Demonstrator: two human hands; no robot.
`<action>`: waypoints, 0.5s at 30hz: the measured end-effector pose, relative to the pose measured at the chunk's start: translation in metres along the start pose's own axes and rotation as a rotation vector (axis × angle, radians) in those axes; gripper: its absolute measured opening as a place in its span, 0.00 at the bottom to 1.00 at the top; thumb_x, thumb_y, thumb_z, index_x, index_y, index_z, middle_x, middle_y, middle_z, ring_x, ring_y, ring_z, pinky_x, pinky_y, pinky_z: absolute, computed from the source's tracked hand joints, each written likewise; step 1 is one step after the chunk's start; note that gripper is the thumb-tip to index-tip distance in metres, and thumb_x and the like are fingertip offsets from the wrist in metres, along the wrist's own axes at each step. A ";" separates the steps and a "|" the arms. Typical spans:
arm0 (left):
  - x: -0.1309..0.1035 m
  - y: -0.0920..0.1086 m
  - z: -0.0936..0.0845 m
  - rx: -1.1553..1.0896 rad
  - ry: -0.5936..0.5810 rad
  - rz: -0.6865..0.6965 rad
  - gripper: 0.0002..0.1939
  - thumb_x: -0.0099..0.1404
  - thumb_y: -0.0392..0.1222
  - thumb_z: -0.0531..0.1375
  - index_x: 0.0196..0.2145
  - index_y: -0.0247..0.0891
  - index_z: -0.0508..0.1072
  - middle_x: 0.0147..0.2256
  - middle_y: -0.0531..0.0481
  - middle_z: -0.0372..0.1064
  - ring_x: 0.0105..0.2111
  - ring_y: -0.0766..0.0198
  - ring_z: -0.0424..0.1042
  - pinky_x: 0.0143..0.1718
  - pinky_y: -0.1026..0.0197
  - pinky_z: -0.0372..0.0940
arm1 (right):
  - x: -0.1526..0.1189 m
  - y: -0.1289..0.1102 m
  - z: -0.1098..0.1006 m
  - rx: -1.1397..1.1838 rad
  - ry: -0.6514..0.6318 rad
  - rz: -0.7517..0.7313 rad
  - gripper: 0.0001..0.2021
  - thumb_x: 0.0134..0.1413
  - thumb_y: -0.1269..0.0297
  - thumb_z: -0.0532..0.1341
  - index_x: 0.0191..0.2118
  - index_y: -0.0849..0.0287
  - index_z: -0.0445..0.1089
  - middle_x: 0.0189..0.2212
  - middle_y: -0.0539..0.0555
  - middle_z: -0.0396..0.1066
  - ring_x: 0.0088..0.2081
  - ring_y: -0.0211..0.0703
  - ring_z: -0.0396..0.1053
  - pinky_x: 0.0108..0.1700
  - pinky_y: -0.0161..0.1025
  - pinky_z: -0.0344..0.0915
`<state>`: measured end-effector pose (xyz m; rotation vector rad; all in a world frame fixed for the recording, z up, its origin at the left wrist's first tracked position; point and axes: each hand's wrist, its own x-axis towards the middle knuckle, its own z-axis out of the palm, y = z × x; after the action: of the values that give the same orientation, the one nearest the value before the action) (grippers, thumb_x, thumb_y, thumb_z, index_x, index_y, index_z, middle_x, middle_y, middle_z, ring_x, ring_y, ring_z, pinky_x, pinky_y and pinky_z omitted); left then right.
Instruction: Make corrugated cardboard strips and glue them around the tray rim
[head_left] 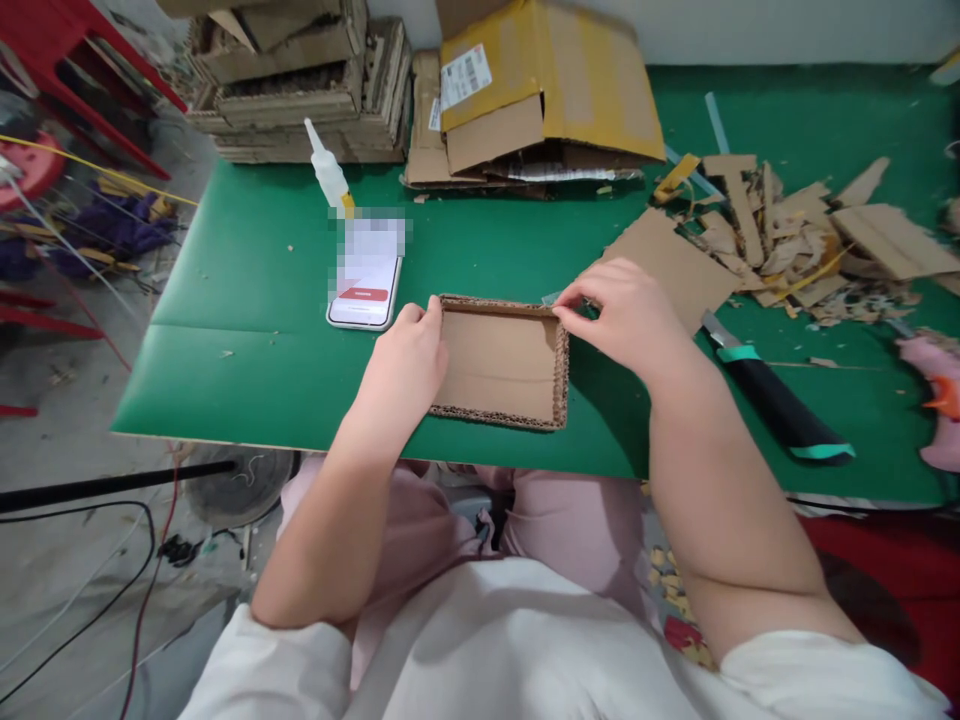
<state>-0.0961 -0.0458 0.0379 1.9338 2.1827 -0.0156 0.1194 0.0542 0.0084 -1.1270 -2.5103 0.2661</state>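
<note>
While the left hand (411,360) grasps the left side of a cardboard tray (499,360), the right hand (626,315) pinches its far right corner between thumb and forefinger. The tray lies on the green table (225,375) near its front edge, between a phone (367,280) and a knife (780,395).

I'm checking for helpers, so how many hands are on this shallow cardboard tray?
2: the left hand holds the shallow cardboard tray at its left end, and the right hand is at its far right corner. No others show.
</note>
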 end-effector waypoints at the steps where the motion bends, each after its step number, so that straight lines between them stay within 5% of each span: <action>1: 0.000 0.000 0.000 -0.005 -0.003 -0.001 0.27 0.64 0.34 0.49 0.61 0.27 0.56 0.45 0.38 0.65 0.41 0.54 0.71 0.41 0.56 0.67 | 0.000 0.000 0.001 -0.013 0.002 0.002 0.06 0.53 0.64 0.57 0.26 0.53 0.68 0.29 0.54 0.72 0.37 0.49 0.65 0.40 0.47 0.63; 15: -0.001 0.001 -0.001 -0.036 -0.013 0.012 0.30 0.64 0.33 0.50 0.63 0.30 0.52 0.46 0.39 0.64 0.41 0.55 0.70 0.41 0.57 0.66 | -0.001 -0.003 0.005 -0.177 0.010 -0.012 0.12 0.57 0.60 0.56 0.25 0.54 0.71 0.30 0.55 0.71 0.41 0.52 0.64 0.43 0.50 0.59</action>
<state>-0.0955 -0.0469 0.0393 1.9216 2.1486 0.0133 0.1159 0.0509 0.0045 -1.1759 -2.5710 0.0351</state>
